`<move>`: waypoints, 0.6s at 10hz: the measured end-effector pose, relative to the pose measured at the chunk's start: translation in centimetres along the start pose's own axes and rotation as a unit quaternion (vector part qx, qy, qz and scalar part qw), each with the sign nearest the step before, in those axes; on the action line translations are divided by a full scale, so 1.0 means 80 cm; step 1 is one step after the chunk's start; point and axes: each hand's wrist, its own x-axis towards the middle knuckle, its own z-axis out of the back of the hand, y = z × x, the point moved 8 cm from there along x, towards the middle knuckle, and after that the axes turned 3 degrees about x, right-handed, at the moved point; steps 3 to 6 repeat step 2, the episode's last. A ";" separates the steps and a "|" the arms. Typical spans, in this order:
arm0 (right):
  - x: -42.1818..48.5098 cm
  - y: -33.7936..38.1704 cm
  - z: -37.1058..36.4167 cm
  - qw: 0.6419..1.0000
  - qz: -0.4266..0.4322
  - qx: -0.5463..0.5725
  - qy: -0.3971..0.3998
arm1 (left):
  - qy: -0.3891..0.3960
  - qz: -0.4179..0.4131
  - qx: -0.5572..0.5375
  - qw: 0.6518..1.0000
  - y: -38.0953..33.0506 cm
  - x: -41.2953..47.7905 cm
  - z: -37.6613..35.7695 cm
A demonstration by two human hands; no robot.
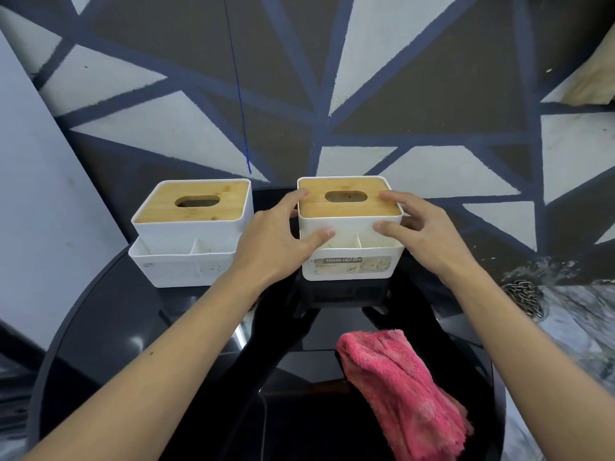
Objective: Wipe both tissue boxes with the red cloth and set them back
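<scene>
Two white tissue boxes with bamboo lids stand side by side at the far edge of a round black glass table [109,327]. My left hand [276,241] grips the left side of the right tissue box [349,234], thumb on its front and fingers at the lid's left edge. On the same box's right side my right hand [422,234] holds it the same way. The left tissue box [189,234] stands untouched. A red cloth [402,394] lies crumpled on the table near me, to the right, and neither hand touches it.
A wall painted with dark and pale triangles [332,94] rises just behind the boxes. A thin blue cord [239,94] hangs in front of the wall. A metal chain [525,297] lies on the marbled floor to the table's right.
</scene>
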 end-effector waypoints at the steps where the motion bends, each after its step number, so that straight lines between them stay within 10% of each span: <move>1: -0.008 0.008 0.002 0.999 0.011 -0.041 -0.016 | 0.005 0.002 0.014 1.000 -0.002 -0.008 0.006; 6: -0.028 0.030 0.007 0.994 0.019 -0.096 -0.044 | -0.010 -0.002 0.052 0.999 -0.003 -0.022 0.022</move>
